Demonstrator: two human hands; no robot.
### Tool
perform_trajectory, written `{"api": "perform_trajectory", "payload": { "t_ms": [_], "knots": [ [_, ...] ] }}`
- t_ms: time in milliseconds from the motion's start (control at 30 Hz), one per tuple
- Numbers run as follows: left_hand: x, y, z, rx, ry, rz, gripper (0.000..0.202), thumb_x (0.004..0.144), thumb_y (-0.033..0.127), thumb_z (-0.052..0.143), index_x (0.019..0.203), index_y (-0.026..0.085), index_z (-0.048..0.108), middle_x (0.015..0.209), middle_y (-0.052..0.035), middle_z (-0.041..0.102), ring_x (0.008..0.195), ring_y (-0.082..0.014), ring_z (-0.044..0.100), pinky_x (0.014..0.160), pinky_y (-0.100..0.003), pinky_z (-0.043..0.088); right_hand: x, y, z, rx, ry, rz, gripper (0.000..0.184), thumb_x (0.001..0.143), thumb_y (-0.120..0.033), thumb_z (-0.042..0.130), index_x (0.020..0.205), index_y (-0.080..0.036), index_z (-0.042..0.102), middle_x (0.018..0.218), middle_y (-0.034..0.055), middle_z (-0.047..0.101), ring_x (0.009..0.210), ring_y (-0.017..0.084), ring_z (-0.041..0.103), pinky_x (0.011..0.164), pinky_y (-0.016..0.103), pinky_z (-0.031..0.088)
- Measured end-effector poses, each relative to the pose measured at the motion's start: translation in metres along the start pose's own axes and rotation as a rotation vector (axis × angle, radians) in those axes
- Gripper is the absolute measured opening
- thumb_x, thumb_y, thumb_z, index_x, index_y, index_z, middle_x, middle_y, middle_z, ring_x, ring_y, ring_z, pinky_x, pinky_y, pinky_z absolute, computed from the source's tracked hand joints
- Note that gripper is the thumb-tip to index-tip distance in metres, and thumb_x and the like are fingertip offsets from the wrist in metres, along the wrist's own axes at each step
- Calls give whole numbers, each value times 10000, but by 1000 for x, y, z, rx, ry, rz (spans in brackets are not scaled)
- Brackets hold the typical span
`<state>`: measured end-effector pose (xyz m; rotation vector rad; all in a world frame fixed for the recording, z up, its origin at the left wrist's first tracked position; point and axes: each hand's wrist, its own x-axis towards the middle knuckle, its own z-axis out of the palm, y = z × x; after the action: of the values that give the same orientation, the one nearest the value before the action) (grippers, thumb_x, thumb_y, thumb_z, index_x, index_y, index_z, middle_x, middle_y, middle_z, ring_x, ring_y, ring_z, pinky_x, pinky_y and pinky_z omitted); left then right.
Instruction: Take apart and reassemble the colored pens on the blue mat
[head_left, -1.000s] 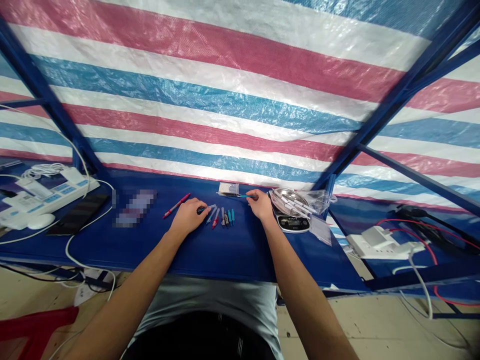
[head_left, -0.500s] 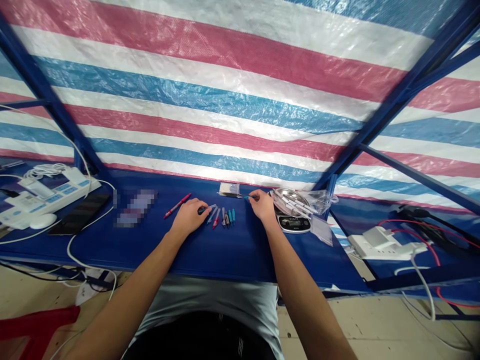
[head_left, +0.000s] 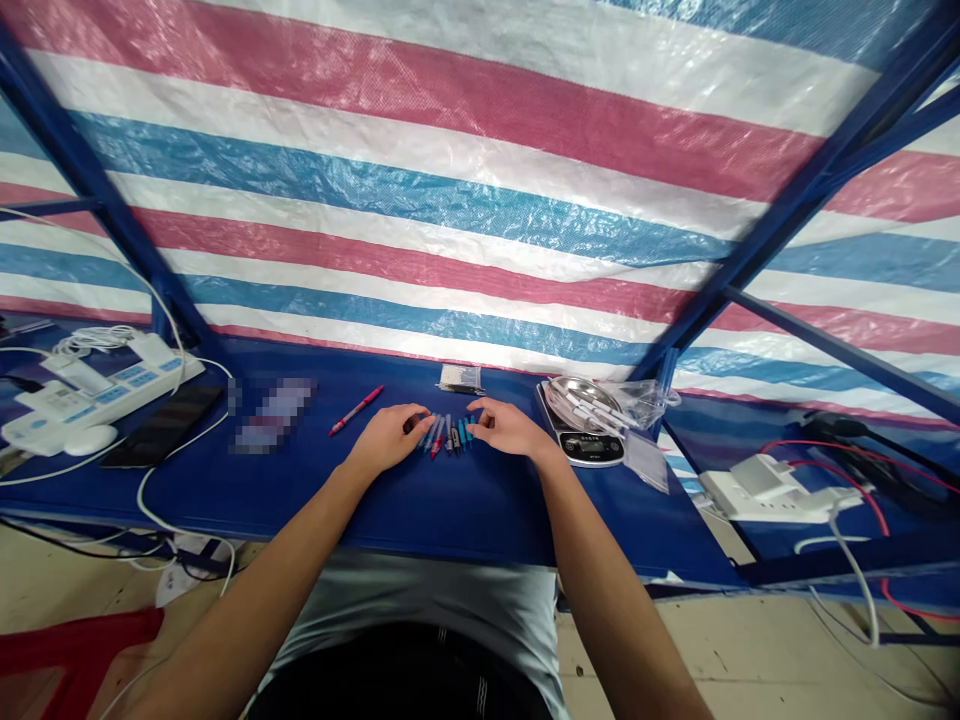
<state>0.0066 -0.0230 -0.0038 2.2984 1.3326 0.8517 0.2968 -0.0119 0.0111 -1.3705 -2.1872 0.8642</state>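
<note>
- Change from the earlier frame: the right hand (head_left: 511, 428) no longer shows the teal-tipped pen it had near the back of the desk. It now sits lower, level with the left hand (head_left: 385, 440), and the two hands face each other across the row of pens (head_left: 447, 435).
- Grip, right: thumb and fingers are spread, with the fingertips (head_left: 478, 408) just above the row's right end. Nothing shows in the hand.
- Grip, left: fingers are curled over the row's left end. Whether they pinch a pen cannot be told, as the hand covers that end.
- Row position: mid-desk, between the hands, on the blue desk (head_left: 262, 505).
- Row axis: the pens lie side by side, long axes running toward the desk's back edge, slightly fanned. Individual pens are hard to make out at this size.
- Nearby: a red pen (head_left: 357, 410) lies apart, left of the left hand, angled up to the right. A small packet (head_left: 460, 378) sits at the back edge.
- Right of the row: a kitchen scale (head_left: 582, 449) carries a steel bowl (head_left: 577, 393) of white items, partly hidden by a plastic bag (head_left: 645, 405).
</note>
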Motion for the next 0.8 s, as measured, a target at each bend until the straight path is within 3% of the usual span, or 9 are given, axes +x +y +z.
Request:
{"api": "perform_trajectory", "payload": {
  "t_ms": [167,267,367,500,633,800],
  "knots": [
    [2,-1,-3,1,31,-75,384,1077,502,522,1144,236,790,975,-66,818,887,-264,749,826,-359,542,3,-2,3,99,8,-24,387,1040,-483,616,1306,-214,694,787,16,763,731,200,712,671,292,483],
    [1,-8,-9,225,210,-151,297,1058,406,552,1125,238,787,1163,-100,798,1120,-322,714,1000,-437,519,6,1,4,97,82,-16,352,1055,-492,581,1202,-203,719,727,8,739,694,197,704,677,298,481],
    [-3,-21,-17,424,387,-315,345,1016,360,615,1321,238,720,1405,-149,693,1295,-386,632,1094,-541,465,9,5,3,59,166,-7,320,1053,-469,580,1157,-204,728,688,-3,721,678,196,704,693,301,479],
    [-8,-38,-24,412,357,-405,498,989,231,608,1487,222,596,1481,-193,622,1176,-365,706,1077,-566,474,9,6,2,51,227,-10,294,1046,-442,584,1167,-216,728,678,-12,714,671,200,713,701,309,490],
    [-5,-38,-23,269,356,-283,515,979,127,566,1478,249,594,1387,-153,677,1076,-303,749,1017,-494,524,11,-1,9,84,289,-18,291,1034,-466,593,1127,-234,742,729,-1,724,691,201,695,711,317,510],
    [1,-3,-11,67,219,147,448,1072,224,537,1511,300,585,1446,-100,657,1176,-243,738,1081,-412,506,15,-20,26,381,322,-87,471,938,-569,740,1266,-233,712,851,8,735,730,183,657,722,307,539]
  ]
}}
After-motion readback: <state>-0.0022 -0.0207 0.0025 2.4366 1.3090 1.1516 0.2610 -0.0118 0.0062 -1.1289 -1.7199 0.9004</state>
